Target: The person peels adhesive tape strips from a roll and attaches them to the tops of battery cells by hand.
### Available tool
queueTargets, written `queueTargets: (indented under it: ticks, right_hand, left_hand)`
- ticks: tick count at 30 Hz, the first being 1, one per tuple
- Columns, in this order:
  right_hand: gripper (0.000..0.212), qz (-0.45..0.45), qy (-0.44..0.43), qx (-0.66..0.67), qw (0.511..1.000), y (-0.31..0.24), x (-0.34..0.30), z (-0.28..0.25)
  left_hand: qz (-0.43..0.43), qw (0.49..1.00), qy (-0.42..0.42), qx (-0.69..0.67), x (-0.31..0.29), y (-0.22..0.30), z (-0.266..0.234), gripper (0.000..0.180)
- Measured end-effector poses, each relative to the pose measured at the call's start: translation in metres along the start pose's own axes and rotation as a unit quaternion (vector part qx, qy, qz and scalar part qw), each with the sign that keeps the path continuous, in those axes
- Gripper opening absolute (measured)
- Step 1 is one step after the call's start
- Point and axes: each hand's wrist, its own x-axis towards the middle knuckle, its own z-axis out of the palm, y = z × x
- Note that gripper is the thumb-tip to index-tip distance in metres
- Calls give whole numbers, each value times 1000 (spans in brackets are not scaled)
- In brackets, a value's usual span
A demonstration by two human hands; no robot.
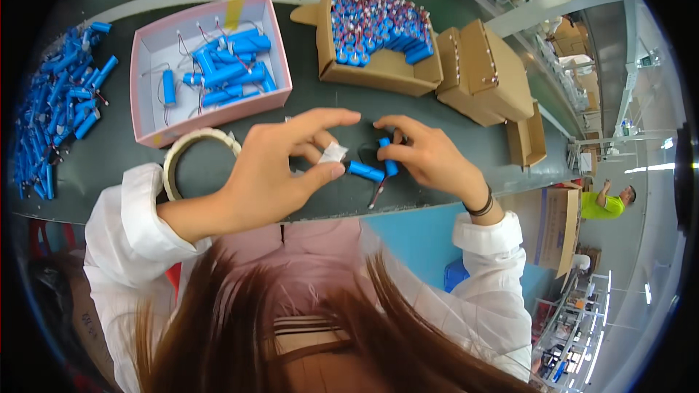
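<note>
My left hand (269, 164) is over the near part of the bench, index finger stretched out. A small piece of white tape (333, 153) sits between its thumb and a bent finger. My right hand (437, 156) has its thumb and curled fingers at a blue cylindrical battery (388, 160); the index finger is raised. Another blue battery (366, 171) lies between the hands, close to the first. A thin wire lead with a small white end (376, 195) hangs toward the bench's near edge. The palm side of the right hand hides part of the grip.
A tape roll (175, 164) stands by my left wrist. Behind it is a pink-edged box (211, 113) of blue batteries; a loose pile (62, 109) lies far left. A cardboard box (378, 76) holds packed batteries, with more cardboard boxes (484, 73) to its right. A person (603, 205) stands far right.
</note>
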Motion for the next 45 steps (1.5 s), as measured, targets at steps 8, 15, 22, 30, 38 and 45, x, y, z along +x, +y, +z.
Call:
queueTargets:
  ticks: [8, 15, 22, 30, 38, 45]
  right_hand:
    - [19, -6, 42, 147, 988, 23, -9, -12]
    - [15, 17, 62, 590, 805, -11, 31, 1]
    - [20, -47, 274, 410, 869, -19, 71, 35]
    - [28, -75, 347, 302, 885, -26, 69, 45]
    - [24, -68, 313, 325, 890, -30, 60, 44]
    - [25, 16, 188, 668, 720, -44, 60, 38]
  left_hand:
    - [-13, 999, -24, -38, -1, 0, -4, 41]
    - [16, 989, -11, -145, 2, -2, -8, 35]
    - [-17, 973, 50, -225, 7, -2, -7, 43]
    - [-37, 975, 37, -216, 7, -5, -11, 44]
    - [-76, 972, 52, -214, 8, -6, -9, 44]
    - [-40, 984, 14, -172, 8, -11, -8, 45]
